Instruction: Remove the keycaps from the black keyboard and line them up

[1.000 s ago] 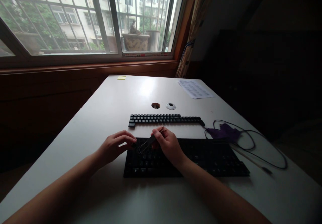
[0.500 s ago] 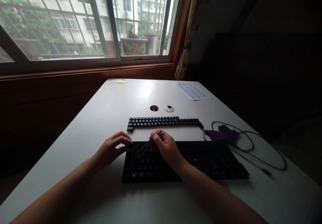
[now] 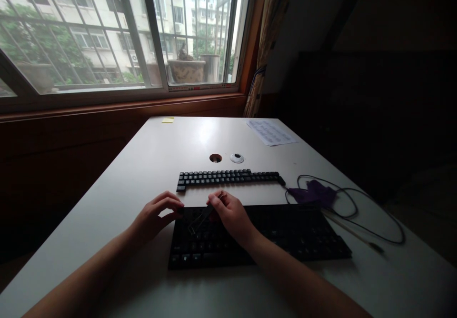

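Note:
A black keyboard (image 3: 285,232) lies on the white table, many keys in its upper part too dark to make out. My left hand (image 3: 159,213) is at its far left corner, thumb and fingers closed on the edge; whether a small part is also between the fingertips is hidden. In my right hand (image 3: 228,213), above the keyboard's left half, is a wire keycap puller (image 3: 200,220). Its wire loops point down and left over the upper left keys. Behind the keyboard, removed black keycaps (image 3: 214,177) stand lined up in rows.
A black cable (image 3: 396,242) and a purple cloth (image 3: 314,193) lie to the right. Farther back are a round hole (image 3: 215,158) in the table, its white cover ring (image 3: 237,158), printed sheets (image 3: 272,132) and a yellow note (image 3: 168,119). A barred window is beyond.
The whole view has shifted slightly. The wire ends of the keycap puller have tilted a little lower over the left keys. My left hand stays at the keyboard's corner.

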`<state>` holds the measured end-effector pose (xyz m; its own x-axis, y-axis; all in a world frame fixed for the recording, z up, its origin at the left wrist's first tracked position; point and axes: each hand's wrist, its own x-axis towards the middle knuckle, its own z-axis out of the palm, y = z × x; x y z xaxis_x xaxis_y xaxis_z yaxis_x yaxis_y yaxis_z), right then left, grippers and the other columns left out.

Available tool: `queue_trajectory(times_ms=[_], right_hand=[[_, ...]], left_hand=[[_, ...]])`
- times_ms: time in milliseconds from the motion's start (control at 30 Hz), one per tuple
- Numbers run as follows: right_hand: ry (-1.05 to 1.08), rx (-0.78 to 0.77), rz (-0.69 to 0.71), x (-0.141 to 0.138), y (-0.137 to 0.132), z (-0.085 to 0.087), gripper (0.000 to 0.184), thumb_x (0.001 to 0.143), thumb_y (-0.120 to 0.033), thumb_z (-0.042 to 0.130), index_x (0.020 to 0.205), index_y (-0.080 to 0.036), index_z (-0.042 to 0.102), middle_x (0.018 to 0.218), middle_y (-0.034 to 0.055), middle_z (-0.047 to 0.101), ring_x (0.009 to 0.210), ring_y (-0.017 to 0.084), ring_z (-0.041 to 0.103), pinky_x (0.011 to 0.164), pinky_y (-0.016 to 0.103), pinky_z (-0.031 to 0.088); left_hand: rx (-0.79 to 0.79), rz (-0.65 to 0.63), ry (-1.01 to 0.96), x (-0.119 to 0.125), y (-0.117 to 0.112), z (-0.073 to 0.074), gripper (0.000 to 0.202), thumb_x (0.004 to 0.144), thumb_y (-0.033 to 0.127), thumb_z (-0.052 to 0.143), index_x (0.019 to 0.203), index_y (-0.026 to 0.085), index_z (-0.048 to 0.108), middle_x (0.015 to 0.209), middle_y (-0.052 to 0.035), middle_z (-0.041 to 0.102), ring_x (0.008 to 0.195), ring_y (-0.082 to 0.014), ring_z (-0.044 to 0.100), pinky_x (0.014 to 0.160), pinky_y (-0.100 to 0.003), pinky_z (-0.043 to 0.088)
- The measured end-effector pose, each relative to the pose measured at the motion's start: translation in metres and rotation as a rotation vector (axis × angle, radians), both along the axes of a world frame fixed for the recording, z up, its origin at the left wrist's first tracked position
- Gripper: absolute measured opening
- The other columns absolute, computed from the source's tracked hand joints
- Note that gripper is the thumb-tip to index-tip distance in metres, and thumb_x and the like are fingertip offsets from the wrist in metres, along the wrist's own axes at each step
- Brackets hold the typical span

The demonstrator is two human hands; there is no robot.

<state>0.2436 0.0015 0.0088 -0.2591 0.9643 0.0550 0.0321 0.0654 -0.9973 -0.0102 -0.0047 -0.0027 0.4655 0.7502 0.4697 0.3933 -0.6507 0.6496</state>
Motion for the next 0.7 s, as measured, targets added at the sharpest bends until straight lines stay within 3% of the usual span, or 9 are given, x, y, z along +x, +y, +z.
queue_trajectory(times_ms=[700], right_hand=[[-0.006, -0.037, 0.04, 0.0036, -0.0011, -0.0002, 0.036, 0.091, -0.052, 0.053, 0.08, -0.018, 0.058, 0.065, -0.0021, 0.056, 0.055, 0.012, 0.055, 0.052, 0.023, 0.044]], left_hand=[[-0.056, 0.054, -0.044, 0.0048, 0.0012, -0.0001, 0.013, 0.09, 0.019, 0.062, 0.103, 0.018, 0.065, 0.096, -0.0072, 0.061, 0.082, -0.0159, 0.064, 0.071, -0.028, 0.058]])
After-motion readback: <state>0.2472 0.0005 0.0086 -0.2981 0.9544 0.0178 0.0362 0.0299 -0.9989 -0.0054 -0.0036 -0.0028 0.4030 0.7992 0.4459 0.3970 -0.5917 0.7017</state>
